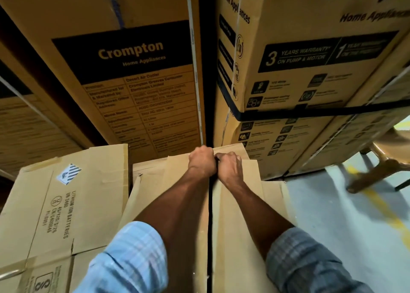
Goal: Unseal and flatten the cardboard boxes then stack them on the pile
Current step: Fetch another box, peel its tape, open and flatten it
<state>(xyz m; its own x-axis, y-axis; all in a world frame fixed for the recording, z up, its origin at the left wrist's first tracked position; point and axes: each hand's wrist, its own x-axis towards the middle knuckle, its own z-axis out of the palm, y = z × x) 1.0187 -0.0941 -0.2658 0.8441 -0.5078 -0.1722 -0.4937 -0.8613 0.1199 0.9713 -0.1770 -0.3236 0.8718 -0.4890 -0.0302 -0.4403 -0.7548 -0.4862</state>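
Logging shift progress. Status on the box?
Hands: left hand and right hand grip the box flaps at the far end of the seam. Seam gapped open, box not flat yet. Cartons close behind, battery box at left.

Tall Crompton cartons [133, 70] — strapped, wooden chair [377, 173], yellow-lined floor [332, 204]

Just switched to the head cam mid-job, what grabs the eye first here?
The left hand and right hand grip the far end of a box at centre, either side of its dark open seam. Tall Crompton cartons tower behind; a lithium-battery box sits lower left.
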